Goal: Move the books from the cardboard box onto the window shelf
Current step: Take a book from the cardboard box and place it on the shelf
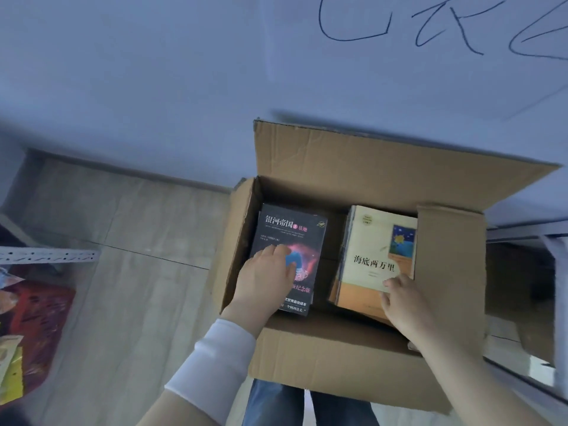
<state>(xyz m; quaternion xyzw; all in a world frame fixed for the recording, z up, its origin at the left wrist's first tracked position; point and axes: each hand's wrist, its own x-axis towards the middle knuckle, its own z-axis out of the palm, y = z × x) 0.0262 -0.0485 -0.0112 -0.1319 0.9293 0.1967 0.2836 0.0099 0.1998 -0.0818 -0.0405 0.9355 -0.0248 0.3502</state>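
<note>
Books [330, 238] sit in two stacks inside the cardboard box [322, 355] (on the floor [123, 216]). The left hand [264, 278] rests open on the black book [292, 222]. The right hand [405, 305] touches the cream book [368, 241] at its near corner, grip unclear.

Dim, cool bluish cast overall; soft diffuse light. Deep shadow inside cardboard box [353, 179], esp. btwn dark book [292, 229] & cream book [372, 241]. Wide-angle warp twd edges, metal rail [522, 232] at right bent. Soft blur thruout, worst on left-edge clutter [27, 327]; big cover titles legible.
</note>
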